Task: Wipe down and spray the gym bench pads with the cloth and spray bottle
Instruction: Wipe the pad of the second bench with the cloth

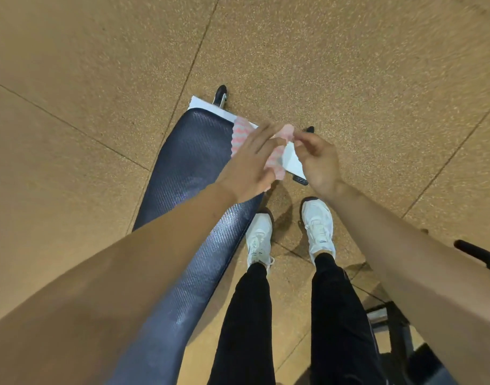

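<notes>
Cloth [242,134], pink-patterned: held at the far end of the pad [188,168], 12 o'clock from me, over its right edge. My right hand [318,159] pinches the top corner. My left hand [249,165] lies over it, fingers straight; thumb's hold, I cannot tell. Pad, dark blue: long axis 7 to 12 o'clock, left hand nearer. Bottle: not in view. Containers: none seen.

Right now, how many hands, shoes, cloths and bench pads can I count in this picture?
hands: 2 (left hand, right hand)
white shoes: 2 (left shoe, right shoe)
pink cloth: 1
bench pad: 1
Total: 6
</notes>
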### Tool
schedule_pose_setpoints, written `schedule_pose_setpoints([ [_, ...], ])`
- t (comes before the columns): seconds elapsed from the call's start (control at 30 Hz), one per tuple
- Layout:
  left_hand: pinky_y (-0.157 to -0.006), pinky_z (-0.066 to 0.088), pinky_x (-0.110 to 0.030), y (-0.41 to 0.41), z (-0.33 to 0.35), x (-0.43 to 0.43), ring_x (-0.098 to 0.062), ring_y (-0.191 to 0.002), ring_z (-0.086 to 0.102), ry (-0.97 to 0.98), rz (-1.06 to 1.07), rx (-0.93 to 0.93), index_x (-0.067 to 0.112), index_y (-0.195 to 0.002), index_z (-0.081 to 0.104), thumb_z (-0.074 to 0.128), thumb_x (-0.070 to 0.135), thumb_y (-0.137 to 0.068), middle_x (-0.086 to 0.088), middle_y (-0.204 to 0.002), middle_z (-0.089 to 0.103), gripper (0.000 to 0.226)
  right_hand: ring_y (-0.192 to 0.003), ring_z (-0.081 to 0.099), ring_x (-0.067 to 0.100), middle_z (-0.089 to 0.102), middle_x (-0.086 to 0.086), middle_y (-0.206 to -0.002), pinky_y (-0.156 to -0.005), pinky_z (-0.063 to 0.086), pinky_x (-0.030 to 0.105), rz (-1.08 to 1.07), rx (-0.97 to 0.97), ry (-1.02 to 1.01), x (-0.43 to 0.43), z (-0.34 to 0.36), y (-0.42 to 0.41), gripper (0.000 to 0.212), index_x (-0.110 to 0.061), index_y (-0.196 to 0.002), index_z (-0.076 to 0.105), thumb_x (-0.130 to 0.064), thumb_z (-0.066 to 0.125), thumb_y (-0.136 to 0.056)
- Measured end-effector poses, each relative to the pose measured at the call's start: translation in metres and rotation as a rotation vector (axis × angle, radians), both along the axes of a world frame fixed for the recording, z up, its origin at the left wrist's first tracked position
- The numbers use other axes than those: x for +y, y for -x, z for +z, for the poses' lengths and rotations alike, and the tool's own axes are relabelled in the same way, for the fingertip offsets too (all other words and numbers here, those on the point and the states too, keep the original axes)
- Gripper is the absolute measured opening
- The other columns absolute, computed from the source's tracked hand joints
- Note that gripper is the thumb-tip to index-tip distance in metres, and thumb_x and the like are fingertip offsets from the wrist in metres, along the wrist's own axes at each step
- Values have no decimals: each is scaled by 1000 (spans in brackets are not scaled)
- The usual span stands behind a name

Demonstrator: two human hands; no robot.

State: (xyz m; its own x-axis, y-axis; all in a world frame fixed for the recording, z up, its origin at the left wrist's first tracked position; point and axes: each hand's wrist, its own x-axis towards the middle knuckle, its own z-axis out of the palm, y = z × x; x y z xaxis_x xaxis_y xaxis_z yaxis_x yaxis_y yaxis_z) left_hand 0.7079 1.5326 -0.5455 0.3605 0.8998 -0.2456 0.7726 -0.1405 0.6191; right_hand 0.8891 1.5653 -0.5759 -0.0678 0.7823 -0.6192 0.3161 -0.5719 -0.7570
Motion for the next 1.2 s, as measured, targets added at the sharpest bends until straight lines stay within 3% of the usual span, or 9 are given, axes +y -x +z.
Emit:
schedule_pose_setpoints([
  [0.1,-113,37,-44,14,19,-30,-31,-136,42,-74,333,7,2,-129,59,54,4,-84,-14,-146,48,45,-96,63,9,65,6,-120,-89,53,25,134,49,-51,3,4,36,34,-12,-134,64,-13,57,-101],
  [0.2,-105,43,-44,30,27,-69,-27,-127,44,12,642,262,14,-128,60,59,12,-85,-3,-142,52,44,-147,35,26,46,6,-156,-125,24,39,481,-77,-217,2,-7,67,49,-19,-151,48,-25,55,-103],
  [0.3,-107,44,-49,35,28,-107,-29,-137,35,227,693,408,21,-145,47,68,30,-84,-1,-156,38,65,-155,18,29,28,4,-167,-126,18,44,632,-171,-257,3,-13,84,60,-28,-159,33,-43,50,-103],
  [0.43,-108,46,-49,36,26,-132,-27,-153,10,411,565,490,29,-159,23,74,46,-83,6,-169,10,92,-147,33,25,34,7,-162,-121,28,37,542,-120,-162,1,-11,83,56,-28,-159,31,-43,45,-107],
  [0.57,-115,39,-50,34,25,-127,-29,-154,5,449,568,479,27,-160,20,76,44,-85,4,-170,4,95,-153,25,21,30,6,-165,-127,19,38,297,-51,-81,-28,-8,78,60,-14,-161,23,-36,42,-109],
  [0.7,-122,28,-50,36,23,-131,-32,-155,0,444,540,468,24,-161,14,75,39,-88,1,-170,0,97,-143,31,9,29,-5,-158,-120,21,22,170,-24,27,-67,2,78,71,-16,-162,3,-27,46,-108],
  [0.83,-124,22,-47,34,26,-145,-31,-155,8,390,582,344,19,-158,28,75,21,-87,-4,-169,11,85,-146,38,28,34,9,-161,-122,30,45,210,-31,116,-93,1,77,75,-17,-161,-9,-32,42,-108],
  [0.97,-118,34,-50,15,35,-189,-32,-147,29,374,806,269,16,-150,45,70,11,-87,-6,-162,33,68,-151,28,31,20,12,-167,-124,25,44,260,-67,181,-99,5,76,76,-14,-160,-14,-31,40,-109],
  [1.2,-113,40,-48,-28,51,-302,-31,-138,40,517,1085,275,17,-147,50,65,13,-88,-3,-155,43,61,-149,32,37,28,16,-164,-119,28,38,444,-229,228,-118,5,71,86,-7,-161,-8,-51,40,-106],
])
